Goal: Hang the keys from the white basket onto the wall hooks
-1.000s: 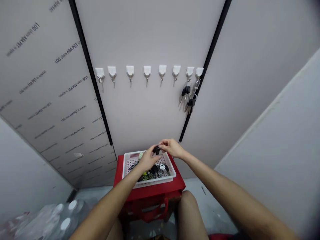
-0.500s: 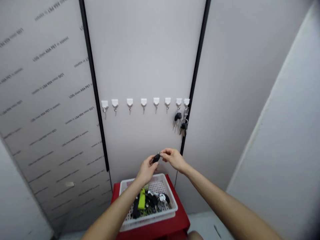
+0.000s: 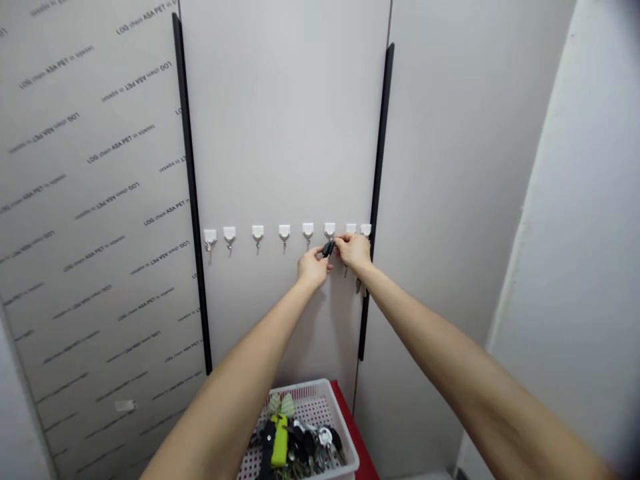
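Both hands are raised to a row of white adhesive hooks on the pale panel. My left hand (image 3: pixel 313 267) is closed on a bunch of black-headed keys (image 3: pixel 327 249). My right hand (image 3: pixel 353 251) pinches the top of the same bunch, where its ring would be; the ring itself is hard to make out. The bunch is just below the third hook from the right (image 3: pixel 330 230); whether it touches the hook I cannot tell. My right hand partly covers the two rightmost hooks (image 3: pixel 366 230) and the keys hanging there.
Below, a white plastic basket (image 3: pixel 345 433) full of keys stands on a red surface (image 3: pixel 363 453). A yellow-green tag (image 3: pixel 280 441) lies among the keys. More hooks (image 3: pixel 258 232) run to the left. Black vertical handle strips (image 3: pixel 193 200) border the panel.
Both hands have risen from over the basket to the hook row, carrying the black keys. The view has tilted up, so the basket sits lower in the picture.
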`<state>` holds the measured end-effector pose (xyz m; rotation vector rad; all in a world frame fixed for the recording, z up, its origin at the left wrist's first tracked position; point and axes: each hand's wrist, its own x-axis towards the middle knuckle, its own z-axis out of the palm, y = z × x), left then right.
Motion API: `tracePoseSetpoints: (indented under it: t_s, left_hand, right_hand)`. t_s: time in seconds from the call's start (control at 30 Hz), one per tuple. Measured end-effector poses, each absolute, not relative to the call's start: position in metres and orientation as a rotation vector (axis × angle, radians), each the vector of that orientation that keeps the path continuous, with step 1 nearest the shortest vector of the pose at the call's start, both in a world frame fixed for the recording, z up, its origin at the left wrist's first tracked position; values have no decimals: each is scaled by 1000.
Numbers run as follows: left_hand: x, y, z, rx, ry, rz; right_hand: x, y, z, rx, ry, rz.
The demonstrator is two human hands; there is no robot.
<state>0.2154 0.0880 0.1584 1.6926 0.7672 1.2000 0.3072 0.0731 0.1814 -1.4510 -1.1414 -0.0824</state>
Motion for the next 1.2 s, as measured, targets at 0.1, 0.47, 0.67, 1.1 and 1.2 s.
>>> tracePoseSetpoints:
  t_s: [0.1, 0.47, 0.67, 1.1, 1.2]
  left_hand:
    - [220, 97, 152, 1798, 852, 1153]
    - [153, 73, 11, 1933, 919, 874]
    - [110, 35, -74, 2166, 991, 642]
    - [104, 22, -90, 2510, 931, 423]
    - [104, 23, -91, 2456, 951, 444]
  right_hand:
    - [312, 81, 181, -1574, -1209, -139]
    - [294, 29, 83, -1644, -1494, -306]
    - [267, -6, -30, -1920, -2401, 229]
    - [259, 0, -60, -2014, -2535, 187]
    - [266, -2, -52, -1926, -2427, 346]
